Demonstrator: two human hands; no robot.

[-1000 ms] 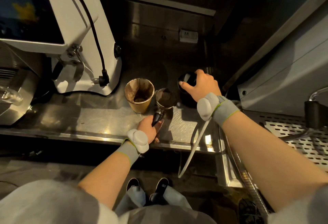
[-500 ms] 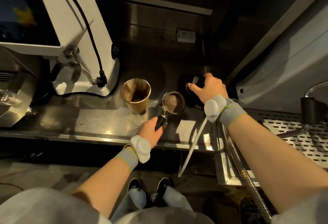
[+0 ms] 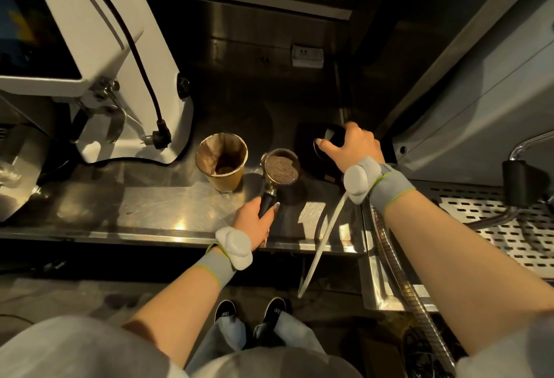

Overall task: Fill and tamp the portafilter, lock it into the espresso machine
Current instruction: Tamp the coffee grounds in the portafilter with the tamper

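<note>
Standing just beside the portafilter is a stained paper cup.

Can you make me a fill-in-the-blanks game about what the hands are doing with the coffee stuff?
1. The left hand holds the portafilter by its black ____.
2. The portafilter is filled with ground ____.
3. The paper cup stands on the steel counter, to the ____ of the portafilter.
4. The right hand grips the tamper, whose colour is ____.

Missing words: handle; coffee; left; black.
</note>
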